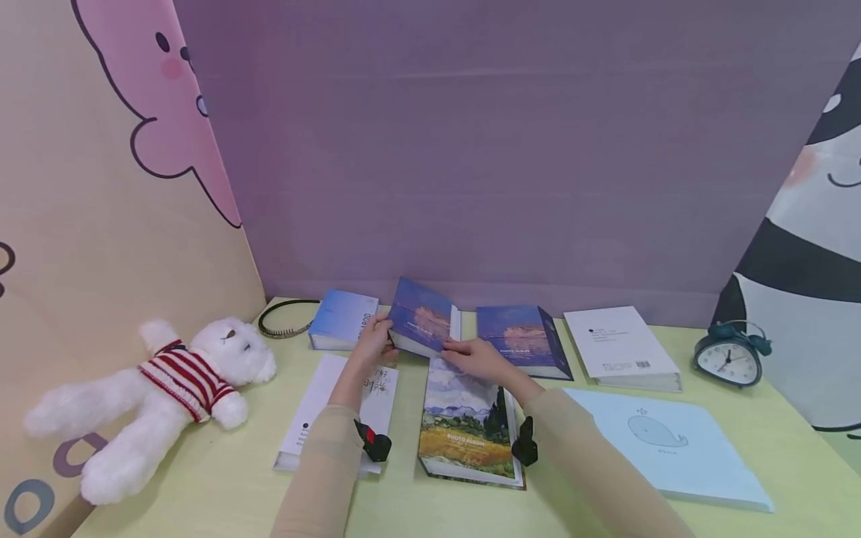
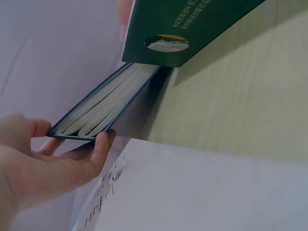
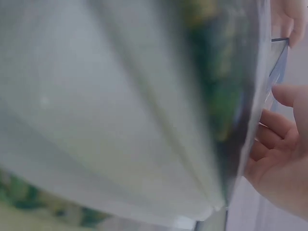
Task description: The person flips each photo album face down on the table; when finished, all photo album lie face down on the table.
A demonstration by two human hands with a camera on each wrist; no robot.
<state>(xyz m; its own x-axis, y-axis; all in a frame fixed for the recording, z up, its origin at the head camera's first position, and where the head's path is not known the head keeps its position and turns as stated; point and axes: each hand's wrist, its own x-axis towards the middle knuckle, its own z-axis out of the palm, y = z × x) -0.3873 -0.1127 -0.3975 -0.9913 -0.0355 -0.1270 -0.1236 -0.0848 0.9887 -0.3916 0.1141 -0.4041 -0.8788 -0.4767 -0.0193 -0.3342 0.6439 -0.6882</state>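
Observation:
In the head view, my left hand (image 1: 372, 343) grips the left edge of a blue photo album (image 1: 420, 314), which is held tilted. The left wrist view has my left thumb and fingers on either side of its cover edges, with page ends showing between them. My right hand (image 1: 479, 360) pinches the album's lower right corner, at the far end of a landscape photo album (image 1: 464, 441). Its green spine (image 2: 168, 24) shows close by in the left wrist view. In the right wrist view, the landscape album is large and blurred, hiding part of my right hand (image 3: 281, 159).
Another blue album (image 1: 514, 332) and a white album (image 1: 619, 344) lie to the right, near an alarm clock (image 1: 728, 360) and a whale-printed book (image 1: 666, 441). Leftward are a light-blue album (image 1: 339, 314), a white album (image 1: 319, 388), a headband (image 1: 269, 325) and a teddy bear (image 1: 178, 381).

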